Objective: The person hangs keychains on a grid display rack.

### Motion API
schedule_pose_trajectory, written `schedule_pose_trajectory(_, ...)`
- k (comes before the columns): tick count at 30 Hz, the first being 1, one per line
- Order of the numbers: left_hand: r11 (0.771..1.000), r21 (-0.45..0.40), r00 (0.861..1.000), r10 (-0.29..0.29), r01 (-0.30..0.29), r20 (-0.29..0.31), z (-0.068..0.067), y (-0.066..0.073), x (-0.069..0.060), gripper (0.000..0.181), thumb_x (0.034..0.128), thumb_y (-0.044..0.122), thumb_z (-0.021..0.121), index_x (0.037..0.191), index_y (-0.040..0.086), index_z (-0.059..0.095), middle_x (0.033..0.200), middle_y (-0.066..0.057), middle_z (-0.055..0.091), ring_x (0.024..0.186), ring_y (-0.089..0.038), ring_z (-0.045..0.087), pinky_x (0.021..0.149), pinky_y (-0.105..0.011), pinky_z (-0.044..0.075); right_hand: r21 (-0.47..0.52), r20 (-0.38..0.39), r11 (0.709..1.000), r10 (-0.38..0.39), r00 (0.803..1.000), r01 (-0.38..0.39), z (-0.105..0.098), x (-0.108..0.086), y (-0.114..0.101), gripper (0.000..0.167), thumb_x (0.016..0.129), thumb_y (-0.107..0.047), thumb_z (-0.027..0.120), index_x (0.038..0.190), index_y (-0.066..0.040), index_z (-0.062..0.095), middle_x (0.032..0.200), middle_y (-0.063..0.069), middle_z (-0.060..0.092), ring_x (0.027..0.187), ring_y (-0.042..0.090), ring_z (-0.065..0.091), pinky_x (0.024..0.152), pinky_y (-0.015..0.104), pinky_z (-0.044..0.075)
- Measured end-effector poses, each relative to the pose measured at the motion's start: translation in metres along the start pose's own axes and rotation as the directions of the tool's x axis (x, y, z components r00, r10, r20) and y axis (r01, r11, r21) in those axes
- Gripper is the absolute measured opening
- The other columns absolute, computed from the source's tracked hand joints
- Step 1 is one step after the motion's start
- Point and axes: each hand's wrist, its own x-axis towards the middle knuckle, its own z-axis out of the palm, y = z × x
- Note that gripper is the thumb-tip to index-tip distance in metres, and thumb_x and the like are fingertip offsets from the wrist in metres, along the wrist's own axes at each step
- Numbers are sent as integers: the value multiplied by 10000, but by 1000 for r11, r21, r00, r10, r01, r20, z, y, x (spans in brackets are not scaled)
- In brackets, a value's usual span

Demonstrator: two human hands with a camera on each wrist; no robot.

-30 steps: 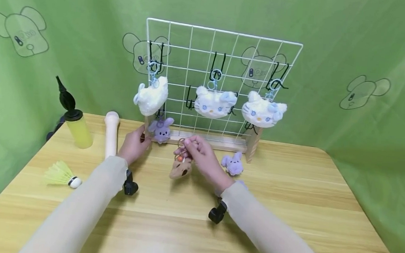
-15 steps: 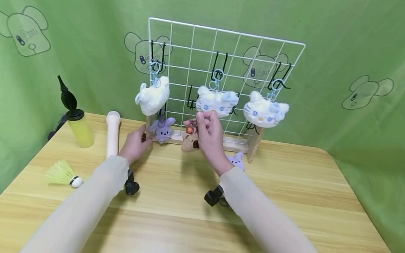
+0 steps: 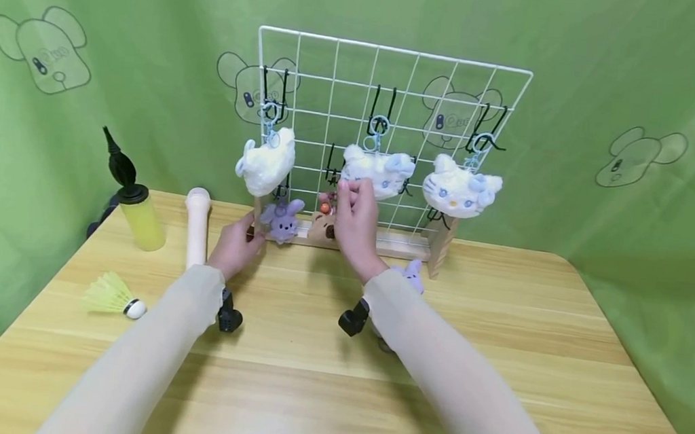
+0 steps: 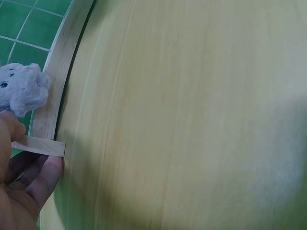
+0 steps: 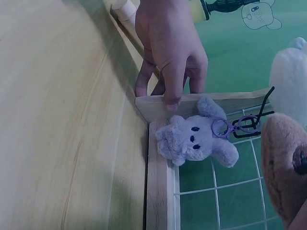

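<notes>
My right hand (image 3: 356, 221) pinches a brown plush keychain (image 3: 321, 226) by its upper part, in front of the wire grid rack (image 3: 394, 244) and below the middle white cat plush (image 3: 382, 168). The keychain's ring is mostly hidden by the fingers. At the rack's left end, my left hand (image 3: 235, 245) grips the wooden side leg (image 4: 41, 145), thumb on one face and fingers on the other. Just right of that hand, a purple plush keychain (image 3: 284, 222) hangs from a low black hook. In the right wrist view, the brown plush (image 5: 283, 167) shows at the right edge.
Two more white cat plushes, left (image 3: 266, 161) and right (image 3: 461, 193), hang on upper hooks. A purple plush (image 3: 412, 275) lies partly behind my right wrist. Leftward are a yellow pump (image 3: 141, 221), a pale microphone-shaped stick (image 3: 197, 225) and a yellow shuttlecock (image 3: 111, 296).
My right hand has lifted the brown plush keychain from above the tabletop up to the grid, near a lower middle hook. My left hand keeps its grip on the rack's leg.
</notes>
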Motion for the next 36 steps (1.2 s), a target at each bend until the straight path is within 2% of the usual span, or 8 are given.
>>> schedule_pose_trajectory(8,1000,0,1000,6,-6,-5,0,2,-1,509,1022,47,517,1510,-74,440,1346,-365,634,1197,-496,676,1010,-541,617,-42,-26,999,8,1000,-9,5,1,0,187,1125,-150,431,1133,21,508,1003,260,768,860,348,757,442,166,438)
schedule_pose_trajectory(15,1000,7,1000,9,-9,-7,0,3,-1,530,1022,49,511,1530,-73,417,1350,-372,628,1189,-498,680,1004,-540,620,-106,-29,994,7,1000,-10,4,-1,0,210,1128,-186,439,1139,6,523,1028,220,782,943,323,779,499,165,506)
schedule_pose_trajectory(21,1000,12,1000,1,-1,-4,0,3,-1,535,1023,52,509,1536,-67,414,1361,-373,622,1204,-501,672,1018,-545,611,-99,-36,995,7,999,-10,0,-4,4,253,1111,-190,499,1141,44,591,1025,219,790,902,311,775,559,146,554)
schedule_pose_trajectory(24,1000,12,1000,4,-4,-10,0,2,-1,534,1020,50,511,1535,-61,420,1354,-370,628,1197,-497,674,1017,-546,612,-53,-60,999,10,998,-13,-2,-4,7,248,1088,-175,555,1115,56,639,1021,234,793,859,277,778,607,140,592)
schedule_pose_trajectory(30,1000,5,1000,13,-13,-21,0,0,-2,523,1016,55,517,1522,-58,441,1350,-367,632,1192,-497,678,1017,-551,610,117,-90,991,68,994,-58,-1,-6,10,227,1042,-135,635,1080,85,678,1026,290,777,748,54,737,649,172,636)
schedule_pose_trajectory(33,1000,4,1000,15,-15,-24,0,0,-2,519,1017,55,517,1517,-61,445,1351,-368,631,1191,-499,679,1019,-550,610,203,-85,973,133,988,-113,1,-7,10,237,1035,-131,648,1112,90,682,1065,280,775,785,40,754,687,175,643)
schedule_pose_trajectory(36,1000,4,1000,14,-14,-25,1,0,-1,521,1014,52,517,1518,-62,445,1353,-368,630,1193,-499,678,1022,-550,608,291,-69,939,213,975,-184,3,-9,10,214,1030,-131,655,1126,57,691,1084,228,788,842,73,774,743,181,647)
